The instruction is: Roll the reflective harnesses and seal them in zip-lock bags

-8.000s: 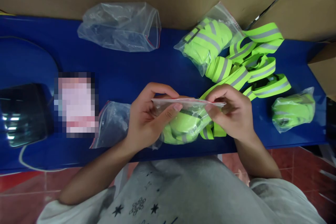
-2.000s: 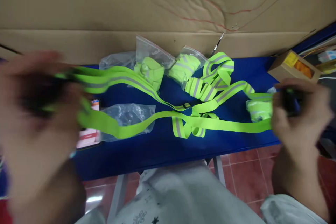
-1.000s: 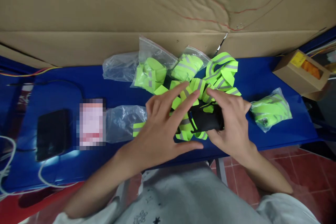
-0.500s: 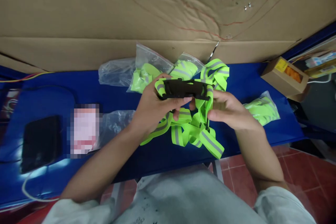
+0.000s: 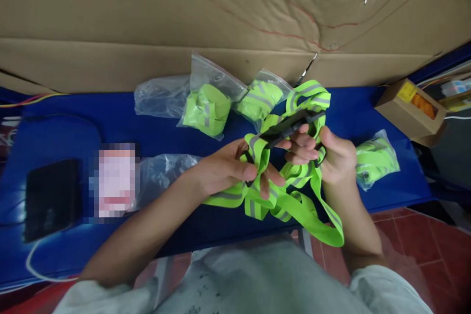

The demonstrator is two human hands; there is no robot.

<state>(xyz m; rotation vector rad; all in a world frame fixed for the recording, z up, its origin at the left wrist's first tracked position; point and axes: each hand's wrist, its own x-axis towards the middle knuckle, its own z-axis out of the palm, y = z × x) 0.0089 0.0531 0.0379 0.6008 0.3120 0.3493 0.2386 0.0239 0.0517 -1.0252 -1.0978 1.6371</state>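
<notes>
A neon-yellow reflective strap (image 5: 309, 221) with a grey stripe hangs in loops between my hands, over the blue table. Its black plastic buckle (image 5: 289, 127) is tilted, right end higher. My left hand (image 5: 235, 167) pinches the strap at the buckle's left end, near a small black slider. My right hand (image 5: 327, 152) is closed around the strap at the buckle's right end, with fingertips under the buckle. More of the strap lies bunched below and behind the hands; where the loops join is hidden.
Zip bags with folded neon straps lie at the back, a left bag (image 5: 208, 108) and a right bag (image 5: 261, 95). Another bagged strap (image 5: 377, 159) and a cardboard box (image 5: 410, 110) are on the right. A black device (image 5: 53, 201) and clear plastic bags (image 5: 164, 98) lie left.
The buckle has gone from level to tilted and shifted right. My right hand has moved from beside the strap to gripping its right end. A strap loop now hangs lower at right.
</notes>
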